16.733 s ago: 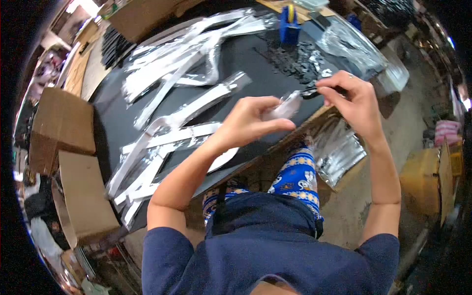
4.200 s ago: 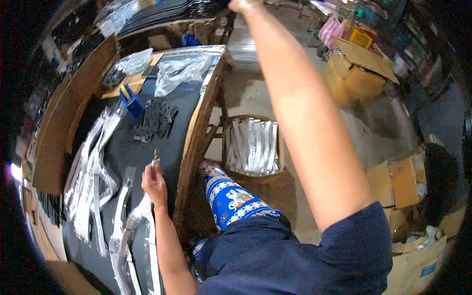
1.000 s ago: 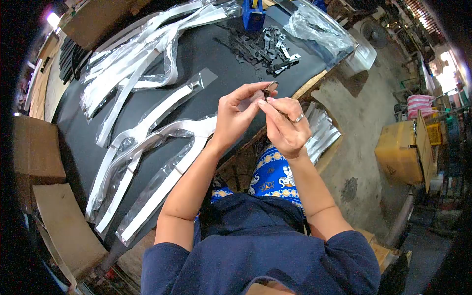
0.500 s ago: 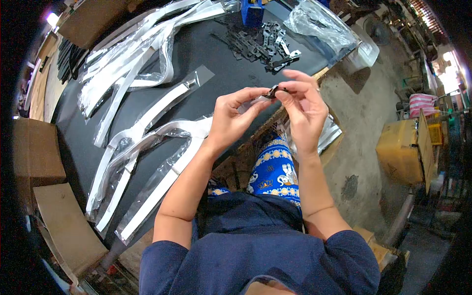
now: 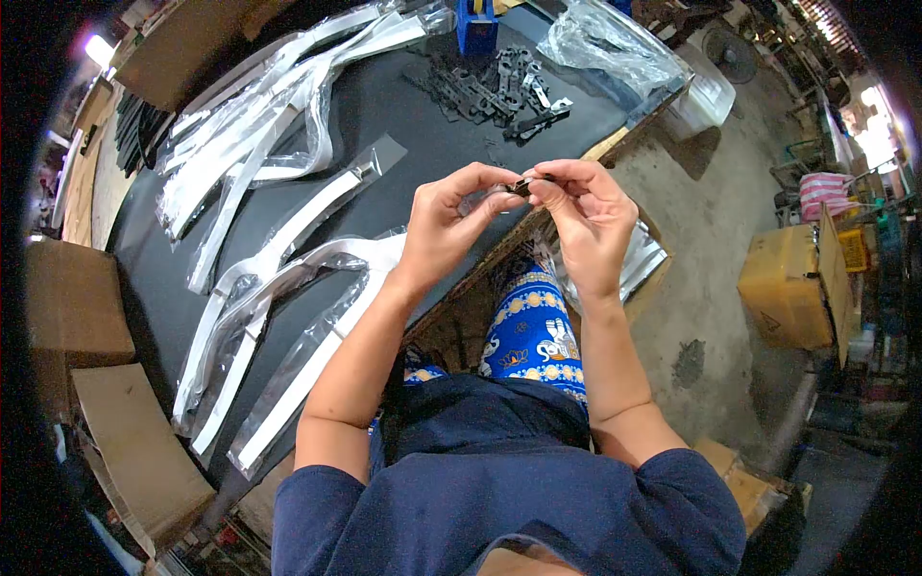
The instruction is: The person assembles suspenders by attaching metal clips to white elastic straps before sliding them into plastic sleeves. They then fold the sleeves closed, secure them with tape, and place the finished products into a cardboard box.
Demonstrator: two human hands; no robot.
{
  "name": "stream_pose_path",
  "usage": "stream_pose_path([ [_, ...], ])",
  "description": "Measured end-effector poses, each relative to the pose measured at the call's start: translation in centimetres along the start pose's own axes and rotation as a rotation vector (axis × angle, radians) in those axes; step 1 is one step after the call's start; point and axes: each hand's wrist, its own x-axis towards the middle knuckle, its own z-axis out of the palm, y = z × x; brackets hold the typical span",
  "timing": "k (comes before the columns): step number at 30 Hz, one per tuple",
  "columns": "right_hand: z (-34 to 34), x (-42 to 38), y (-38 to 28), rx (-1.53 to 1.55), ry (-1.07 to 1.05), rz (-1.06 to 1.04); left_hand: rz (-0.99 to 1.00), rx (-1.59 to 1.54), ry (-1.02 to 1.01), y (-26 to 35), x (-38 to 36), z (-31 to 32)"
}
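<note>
Both of my hands meet above the table's near edge around a small dark clip-like piece (image 5: 521,186). My left hand (image 5: 444,216) pinches its left side, with a bit of clear plastic film bunched at the fingers. On the other side, my right hand (image 5: 591,216) has thumb and fingertips closed on the same piece. Fingers cover most of it, so its exact shape is hidden. Left of my hands lie white Y-shaped suspenders (image 5: 322,252) in clear plastic sleeves. A pile of small black plastic hangers or hooks (image 5: 490,88) sits beyond my hands.
More bagged white suspenders (image 5: 259,115) are heaped on the black tabletop (image 5: 384,106). A blue holder (image 5: 476,29) and crumpled clear bags (image 5: 615,43) are at the back. Cardboard boxes (image 5: 77,298) stand left, another box (image 5: 792,288) right on the concrete floor (image 5: 706,250).
My right fingers, spread and partly raised before, have come down and closed on the small dark piece. Both hands have shifted slightly left in view.
</note>
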Motion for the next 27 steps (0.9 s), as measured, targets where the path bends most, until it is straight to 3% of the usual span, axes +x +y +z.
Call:
stream_pose_path([
  [7, -0.9, -0.2, -0.4, 0.144, -0.051, 0.080, 0.024, 0.070, -0.056, 1.3, -0.1, 0.2],
  [11, -0.5, -1.1, 0.5, -0.190, 0.101, -0.191, -0.051, 0.032, -0.120, 2.0, 0.1, 0.3],
  [13, -0.5, -1.3, 0.9, -0.263, 0.146, -0.235, -0.178, -0.267, 0.029, 1.6, 0.2, 1.4],
  [14, -0.4, -1.2, 0.8, -0.307, 0.145, -0.313, -0.309, -0.313, -0.011, 1.9, 0.3, 1.0],
  [18, 0.1, -0.7, 0.1, -0.385, 0.134, -0.510, -0.409, -0.381, 0.015, 2.8, 1.2, 0.7],
  [20, 0.0, -0.7, 0.0, -0.381, 0.116, -0.516, -0.533, -0.466, -0.173, 2.1, 1.6, -0.5],
  [25, 0.1, -0.8, -0.3, -0.378, 0.082, -0.500, -0.370, -0.381, -0.191, 2.4, 2.6, -0.4],
  [27, 0.4, -1.0, -0.4, -0.392, 0.085, -0.477, -0.165, -0.183, -0.198, 2.6, 3.3, -0.2],
])
